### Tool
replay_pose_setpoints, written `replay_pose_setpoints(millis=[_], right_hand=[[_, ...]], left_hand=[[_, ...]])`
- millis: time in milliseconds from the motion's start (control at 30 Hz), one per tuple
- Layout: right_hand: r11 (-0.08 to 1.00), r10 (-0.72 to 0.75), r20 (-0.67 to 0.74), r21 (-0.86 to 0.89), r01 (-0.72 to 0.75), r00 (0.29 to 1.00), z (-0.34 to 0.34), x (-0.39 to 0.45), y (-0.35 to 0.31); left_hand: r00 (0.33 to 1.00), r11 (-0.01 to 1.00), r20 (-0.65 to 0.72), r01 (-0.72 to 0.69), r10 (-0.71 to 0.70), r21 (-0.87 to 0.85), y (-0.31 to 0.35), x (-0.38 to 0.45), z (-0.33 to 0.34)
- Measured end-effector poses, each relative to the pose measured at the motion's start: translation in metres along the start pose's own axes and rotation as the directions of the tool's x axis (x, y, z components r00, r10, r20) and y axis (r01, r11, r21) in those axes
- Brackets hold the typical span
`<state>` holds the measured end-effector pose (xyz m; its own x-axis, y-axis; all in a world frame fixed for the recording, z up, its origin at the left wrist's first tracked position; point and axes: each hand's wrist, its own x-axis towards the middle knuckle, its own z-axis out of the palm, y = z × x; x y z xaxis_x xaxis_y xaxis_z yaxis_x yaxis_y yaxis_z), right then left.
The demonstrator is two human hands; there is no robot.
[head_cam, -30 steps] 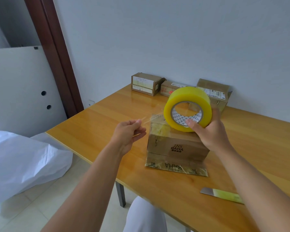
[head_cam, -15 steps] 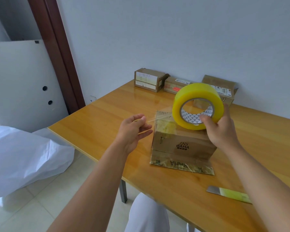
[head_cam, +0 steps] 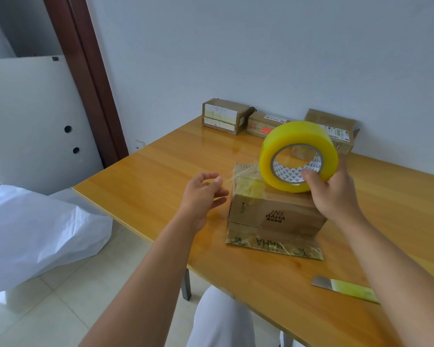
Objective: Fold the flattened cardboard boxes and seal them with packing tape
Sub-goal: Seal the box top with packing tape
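Observation:
A small brown cardboard box (head_cam: 273, 216) printed "INS BAHA" stands on the wooden table (head_cam: 161, 176), one flap lying flat toward me. My right hand (head_cam: 333, 194) grips a large yellow roll of packing tape (head_cam: 298, 156) just above the box's top. A clear strip of tape (head_cam: 243, 172) stretches left from the roll over the box's left top edge. My left hand (head_cam: 203, 194) pinches the free end of that strip, left of the box.
Three small taped boxes (head_cam: 223, 116) line the wall at the table's back. A knife with a yellow-green handle (head_cam: 346, 289) lies near the front edge on the right. White sheeting (head_cam: 35, 236) and a white panel (head_cam: 35, 121) stand left of the table.
My view has shifted slightly. Both hands hold nearly the same pose, with the tape strip still stretched between the roll and my left fingers.

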<state>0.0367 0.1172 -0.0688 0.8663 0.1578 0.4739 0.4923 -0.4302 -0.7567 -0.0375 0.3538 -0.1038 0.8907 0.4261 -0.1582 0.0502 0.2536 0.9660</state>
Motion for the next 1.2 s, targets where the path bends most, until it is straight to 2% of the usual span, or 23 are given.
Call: replay_pose_setpoints(millis=[100, 367, 533, 767, 900, 967, 1067, 1133, 1200], right_hand=[[1.000, 0.002, -0.003, -0.007, -0.002, 1.000, 0.000, 0.000, -0.003], [1.000, 0.005, -0.006, -0.015, -0.005, 1.000, 0.001, 0.000, 0.001], [1.000, 0.012, -0.007, -0.024, -0.012, 1.000, 0.002, -0.001, 0.003], [1.000, 0.019, -0.026, -0.012, -0.020, 0.999, 0.002, 0.001, 0.009], [1.000, 0.015, -0.022, -0.011, -0.015, 1.000, 0.002, 0.000, 0.008], [1.000, 0.007, -0.016, -0.013, -0.007, 1.000, 0.002, 0.000, 0.006], [1.000, -0.004, -0.012, -0.015, 0.004, 1.000, 0.001, -0.001, 0.003], [1.000, 0.006, -0.012, -0.024, -0.007, 1.000, 0.000, -0.002, 0.002], [1.000, 0.018, -0.012, -0.016, -0.018, 1.000, 0.000, -0.002, 0.002]], left_hand=[[0.998, 0.991, -0.020, -0.051, 0.054, 0.122, -0.004, 0.000, 0.003], [0.998, 0.964, 0.000, -0.056, 0.058, 0.260, -0.005, -0.001, 0.008], [0.995, 0.921, 0.004, -0.094, 0.100, 0.378, -0.008, 0.000, 0.018], [0.998, 0.814, 0.042, -0.062, 0.047, 0.578, -0.012, -0.003, 0.018], [0.985, 0.810, -0.077, -0.079, 0.152, 0.580, -0.015, -0.005, 0.016], [0.960, 0.847, -0.119, -0.160, 0.253, 0.507, -0.016, -0.013, 0.017], [0.939, 0.860, -0.035, -0.299, 0.343, 0.414, -0.012, -0.034, 0.026], [0.945, 0.810, 0.076, -0.314, 0.319, 0.496, -0.009, -0.046, 0.033], [0.951, 0.762, 0.112, -0.298, 0.288, 0.575, -0.009, -0.049, 0.038]])
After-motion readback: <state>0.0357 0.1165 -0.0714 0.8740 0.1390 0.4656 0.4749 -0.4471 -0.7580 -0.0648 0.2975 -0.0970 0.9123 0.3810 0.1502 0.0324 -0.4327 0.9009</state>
